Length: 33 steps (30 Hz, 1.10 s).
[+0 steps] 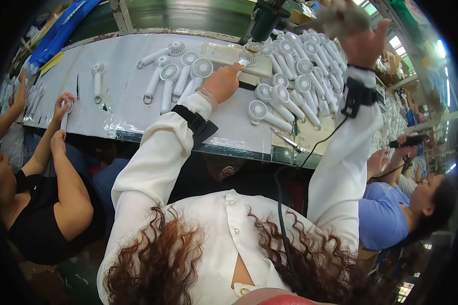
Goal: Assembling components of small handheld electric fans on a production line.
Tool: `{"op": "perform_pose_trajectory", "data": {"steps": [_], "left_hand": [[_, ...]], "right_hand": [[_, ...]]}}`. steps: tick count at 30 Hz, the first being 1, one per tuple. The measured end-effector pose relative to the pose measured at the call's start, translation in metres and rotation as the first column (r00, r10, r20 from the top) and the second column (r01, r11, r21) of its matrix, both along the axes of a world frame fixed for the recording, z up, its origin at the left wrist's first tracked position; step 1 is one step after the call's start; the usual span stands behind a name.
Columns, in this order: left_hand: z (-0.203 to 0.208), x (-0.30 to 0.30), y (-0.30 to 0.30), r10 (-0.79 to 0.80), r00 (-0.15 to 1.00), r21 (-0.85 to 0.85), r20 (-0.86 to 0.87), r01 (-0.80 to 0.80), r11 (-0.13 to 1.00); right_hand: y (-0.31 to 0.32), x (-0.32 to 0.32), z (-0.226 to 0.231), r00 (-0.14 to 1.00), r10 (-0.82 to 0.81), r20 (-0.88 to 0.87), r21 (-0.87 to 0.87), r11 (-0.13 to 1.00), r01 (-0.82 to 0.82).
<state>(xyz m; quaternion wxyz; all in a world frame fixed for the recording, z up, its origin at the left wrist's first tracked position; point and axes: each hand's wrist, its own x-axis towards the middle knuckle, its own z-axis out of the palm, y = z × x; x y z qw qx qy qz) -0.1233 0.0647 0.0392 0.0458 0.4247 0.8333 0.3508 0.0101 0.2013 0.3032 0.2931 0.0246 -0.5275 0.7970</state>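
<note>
Bench (137, 109): white-covered, long, running left to right; landmark for all entries.

Left hand (223, 81): over the bench centre, closed on a white fan (243, 62), holding it on a pale block (229, 55). White sleeve with a black wrist strap.

Right hand (364, 43): raised above the bench's right end, fingers curled round a blurred grey thing; what it is cannot be told. Black strap and cable at the wrist.

Tool (263, 23): dark, hanging over the block, just above the held fan.

Fan group (178, 73): several white handheld fans lying left of the block, heads toward the far edge.

Fan heap (295, 76): many white fans piled right of the block, reaching to the bench's right end.

Single fan (97, 79): lying alone toward the bench's left part.

Person at the left (46, 203): dark top, both hands at the near edge on a white fan (66, 113).

Person at the right (392, 213): blue top, holding a dark tool (409, 141) off the bench's right end.
</note>
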Motion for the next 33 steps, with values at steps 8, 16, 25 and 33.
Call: {"op": "perform_pose_trajectory", "data": {"steps": [8,16,25,33], "left_hand": [[-0.004,0.001,0.000,-0.011,0.999,0.060,-0.053,0.014,0.998],[-0.001,0.005,0.007,0.017,0.995,-0.018,-0.095,-0.019,1.000],[-0.016,0.009,-0.003,0.036,0.982,0.005,-0.185,-0.035,0.999],[-0.020,0.023,-0.026,-0.017,0.991,0.090,-0.134,0.029,0.996]], "right_hand": [[-0.015,0.028,-0.074,0.842,-0.143,0.520,0.823,-0.180,-0.539],[-0.010,0.026,-0.185,0.948,-0.315,-0.041,0.766,-0.619,-0.173],[0.033,-0.005,-0.030,0.720,0.477,-0.504,0.078,0.855,-0.512],[0.060,-0.051,0.012,0.883,-0.183,-0.431,0.511,0.758,0.406]]}}
